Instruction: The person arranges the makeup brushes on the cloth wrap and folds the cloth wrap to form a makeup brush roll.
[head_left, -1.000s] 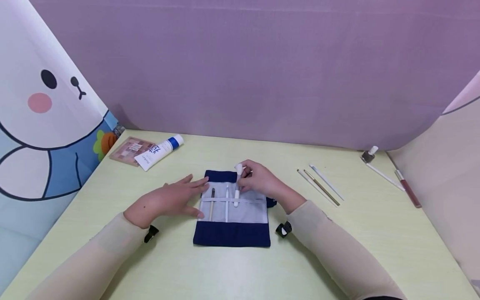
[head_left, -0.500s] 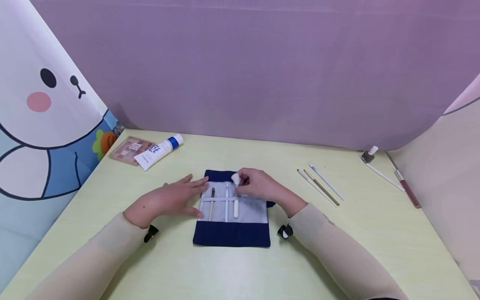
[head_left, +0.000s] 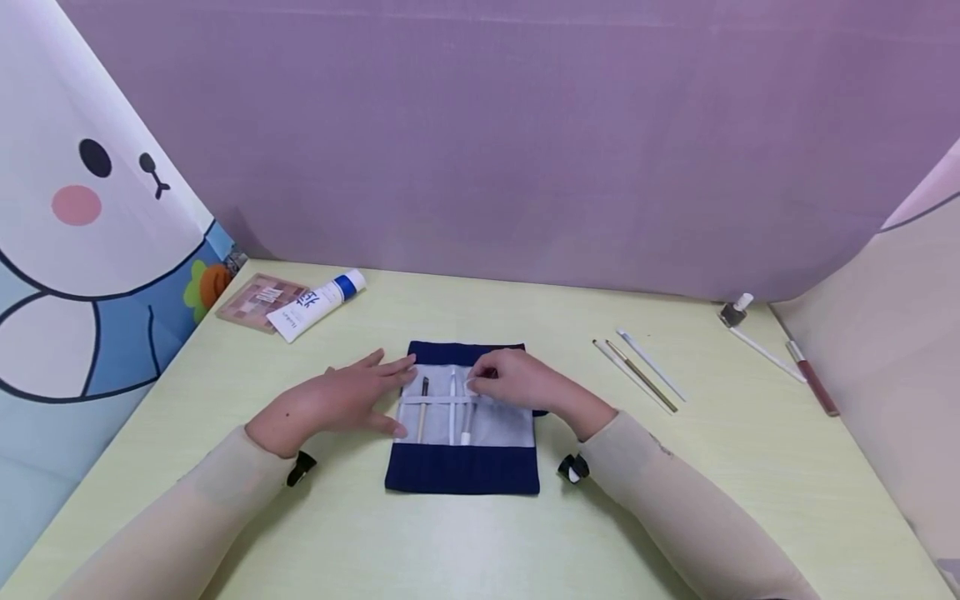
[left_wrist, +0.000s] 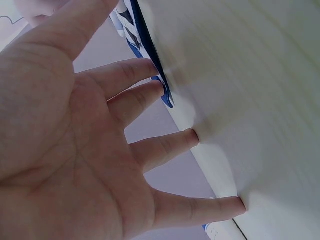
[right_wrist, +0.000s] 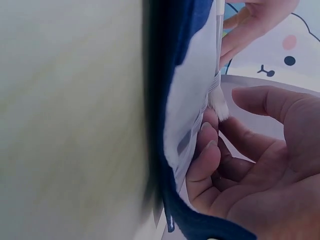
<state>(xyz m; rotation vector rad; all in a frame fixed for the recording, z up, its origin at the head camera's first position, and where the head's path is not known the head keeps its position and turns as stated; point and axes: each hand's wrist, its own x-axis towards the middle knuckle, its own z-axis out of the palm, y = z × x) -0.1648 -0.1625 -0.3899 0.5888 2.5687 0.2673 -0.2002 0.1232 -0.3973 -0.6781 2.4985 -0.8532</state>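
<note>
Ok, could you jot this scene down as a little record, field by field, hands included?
Left hand: fingers spread, at the case's left edge
Right hand: at the pale-bristled brush; grip unclear
Case: navy with pale lining, open on the table
Also in case: dark-tipped brush, slim white stick
Right of case: three slim sticks
Far right: small dark bottle, white stick, reddish-brown tube
Back left: white tube overlapping pink palette
</note>
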